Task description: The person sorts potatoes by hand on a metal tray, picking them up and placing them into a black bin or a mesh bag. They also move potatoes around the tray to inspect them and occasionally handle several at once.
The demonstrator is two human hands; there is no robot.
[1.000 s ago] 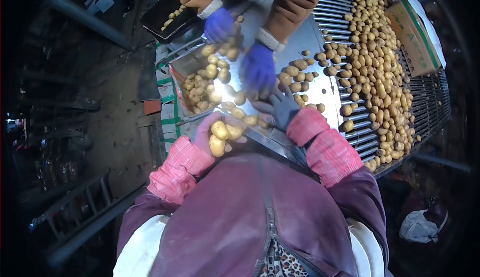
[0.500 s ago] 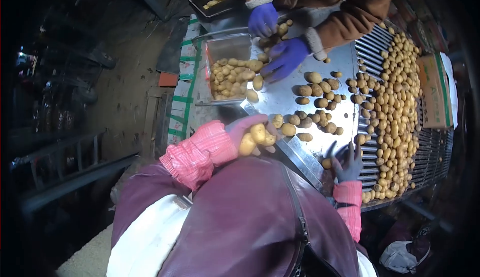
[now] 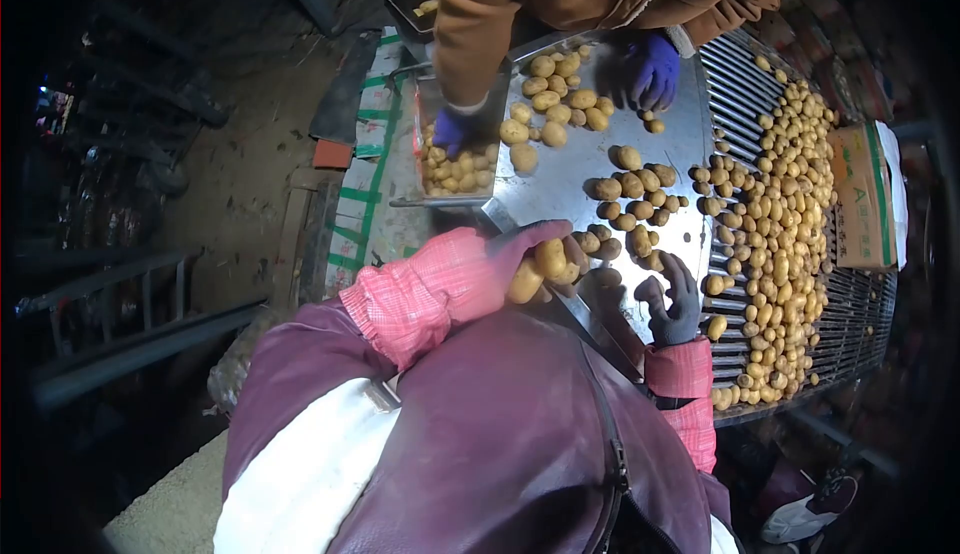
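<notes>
My left hand (image 3: 512, 250), in a pinkish glove, curls around several yellow potatoes (image 3: 548, 258) at the near edge of the metal sorting table (image 3: 570, 169). Its fingertips are partly hidden behind them. My right hand (image 3: 678, 306), in a dark grey glove, is over the table's near right part. Its fingers are bent and apart, with no potato between them. Just beyond its fingertips lies a small group of potatoes (image 3: 640, 244); whether they touch cannot be told. More loose potatoes (image 3: 632, 184) lie farther up the sheet.
Across the table a co-worker's purple-gloved hand (image 3: 455, 132) reaches into a lined bin of potatoes (image 3: 462, 176); the other purple glove (image 3: 655, 72) is over the sheet. A slatted rack (image 3: 735, 74) carries many potatoes at right, beside a cardboard box (image 3: 862, 194).
My left hand has moved right along the table edge with its potatoes. My right hand has shifted left and away from me. The co-worker's hands have separated, one into the bin.
</notes>
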